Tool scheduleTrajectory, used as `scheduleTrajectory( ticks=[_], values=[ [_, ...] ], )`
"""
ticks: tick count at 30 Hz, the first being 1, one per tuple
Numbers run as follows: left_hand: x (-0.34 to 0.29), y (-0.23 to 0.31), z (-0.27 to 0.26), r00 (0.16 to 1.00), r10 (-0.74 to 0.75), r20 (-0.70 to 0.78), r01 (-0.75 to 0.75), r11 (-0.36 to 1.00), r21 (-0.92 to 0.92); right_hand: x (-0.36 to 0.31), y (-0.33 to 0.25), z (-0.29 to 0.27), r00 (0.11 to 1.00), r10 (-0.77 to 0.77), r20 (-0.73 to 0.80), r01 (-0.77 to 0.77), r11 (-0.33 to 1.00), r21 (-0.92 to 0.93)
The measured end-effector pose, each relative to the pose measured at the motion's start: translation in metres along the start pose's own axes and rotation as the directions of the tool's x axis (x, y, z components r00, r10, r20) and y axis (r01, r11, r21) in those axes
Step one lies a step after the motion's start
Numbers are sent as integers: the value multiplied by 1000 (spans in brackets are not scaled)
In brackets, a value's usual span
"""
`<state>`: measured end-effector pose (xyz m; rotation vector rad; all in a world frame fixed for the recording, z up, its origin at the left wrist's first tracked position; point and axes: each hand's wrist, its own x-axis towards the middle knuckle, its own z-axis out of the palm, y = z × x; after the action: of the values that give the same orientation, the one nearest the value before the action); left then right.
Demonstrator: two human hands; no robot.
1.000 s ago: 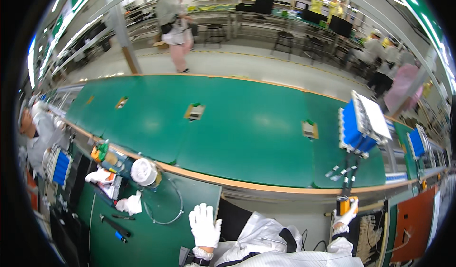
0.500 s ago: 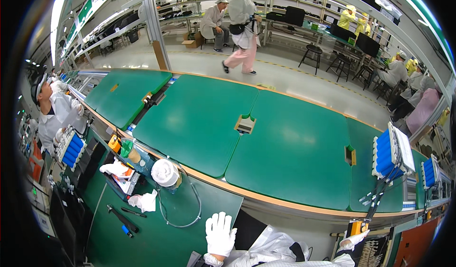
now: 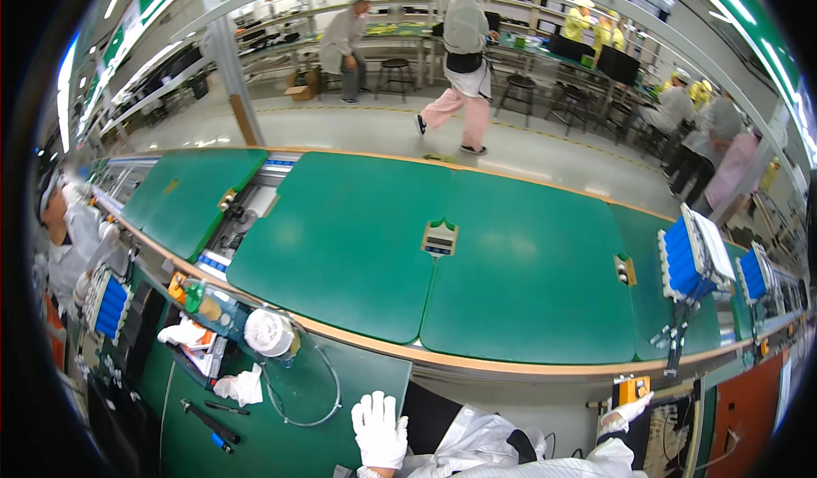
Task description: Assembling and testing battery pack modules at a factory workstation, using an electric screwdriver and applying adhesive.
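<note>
My left hand [image 3: 380,431], in a white glove, has its fingers stretched out and a little apart. It holds nothing and is at the right edge of the green work table [image 3: 289,444]. Over to the right, my right hand [image 3: 627,412], also gloved in white, is at the lower side of an orange-yellow box [image 3: 632,389] below the conveyor edge. One of its fingers points out past the box; the other fingers are hard to make out.
Green boards [image 3: 349,240] lie along the conveyor. A blue-and-white cell pack [image 3: 685,257] with black cables stands at its right. On the table are a white tub [image 3: 270,333], a looped grey cable [image 3: 338,389], a crumpled cloth [image 3: 241,385] and a dark tool [image 3: 210,421]. People are beyond the conveyor.
The view has shifted, and the boards have moved along the conveyor relative to its frame. A person behind walks on to the right; the seated one has risen. My hands stay in much the same places.
</note>
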<state>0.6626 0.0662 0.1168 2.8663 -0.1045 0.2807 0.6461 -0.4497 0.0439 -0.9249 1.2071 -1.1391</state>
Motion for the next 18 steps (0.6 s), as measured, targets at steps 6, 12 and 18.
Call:
scheduleTrajectory(
  ticks=[6, 12, 18],
  values=[
    [-6, -4, 16, 1000, -3, -26, 3, 1000, -4, 6, 20, 4, 982, -187, 9, 187, 980, -64],
    [-7, -5, 19, 999, 7, -33, -6, 1000, 18, -58, -19, 25, 990, -134, -45, 131, 990, -54],
    [-6, -12, 21, 998, 23, -50, -21, 999, 28, -61, -13, 25, 991, -112, -71, 113, 993, 12]
  ],
)
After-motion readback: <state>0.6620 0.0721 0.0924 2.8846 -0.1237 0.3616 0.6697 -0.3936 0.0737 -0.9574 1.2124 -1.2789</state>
